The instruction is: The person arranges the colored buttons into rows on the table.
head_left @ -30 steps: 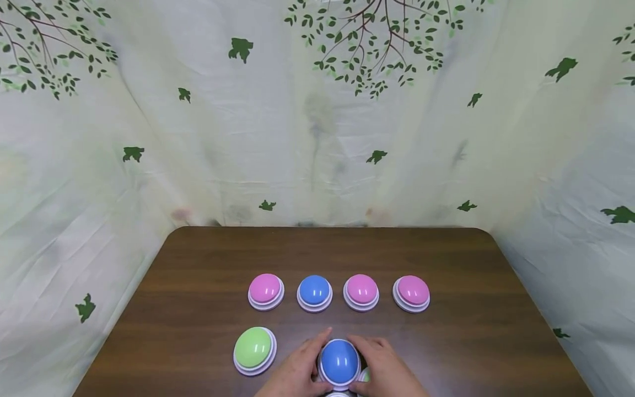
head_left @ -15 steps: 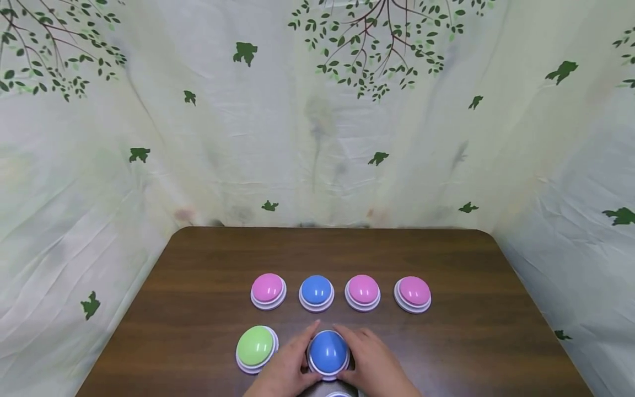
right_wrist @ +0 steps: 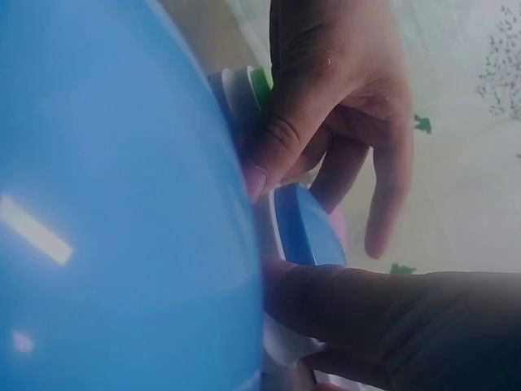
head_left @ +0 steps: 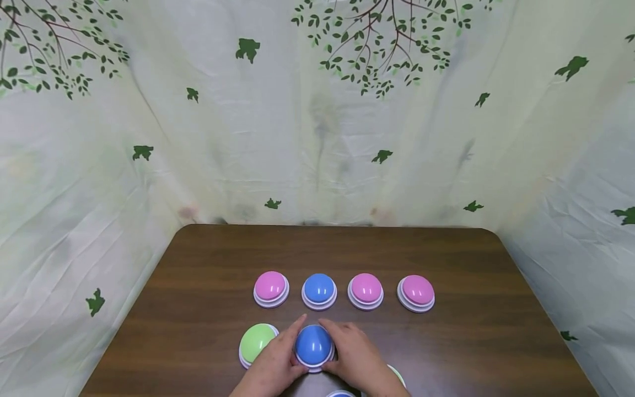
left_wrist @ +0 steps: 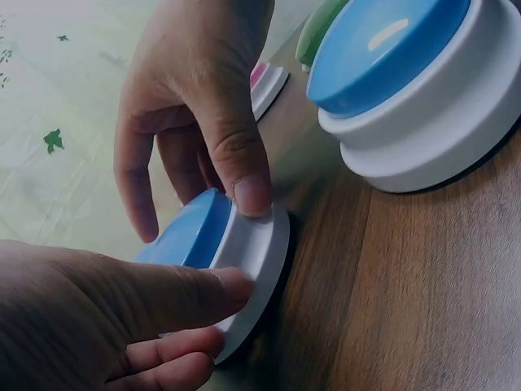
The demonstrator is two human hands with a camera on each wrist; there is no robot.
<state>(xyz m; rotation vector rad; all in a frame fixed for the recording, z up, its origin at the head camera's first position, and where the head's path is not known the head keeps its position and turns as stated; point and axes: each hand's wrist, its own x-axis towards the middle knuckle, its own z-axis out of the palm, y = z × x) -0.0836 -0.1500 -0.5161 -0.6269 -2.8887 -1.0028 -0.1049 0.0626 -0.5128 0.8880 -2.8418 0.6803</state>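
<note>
Both hands grip a blue dome push button (head_left: 313,344) with a white round base, one from each side. My left hand (head_left: 273,358) has its thumb at the near side of the base and its fingers along the left. Mirroring it, my right hand (head_left: 357,355) holds the right side. In the left wrist view both thumbs press on the white base (left_wrist: 254,244), which sits on or close over the wood. A green push button (head_left: 255,341) is just left, partly covered by my left hand.
A row of pink and blue push buttons (head_left: 319,289) lies farther back on the brown table (head_left: 446,248). Another blue button (left_wrist: 399,49) stands near the front, and a green one (head_left: 397,375) is mostly hidden behind my right wrist. A leaf-patterned curtain (head_left: 223,138) hangs behind.
Both hands have moved the blue button left and slightly away from me, closer to the green button. More of the green button behind my right wrist shows at the right.
</note>
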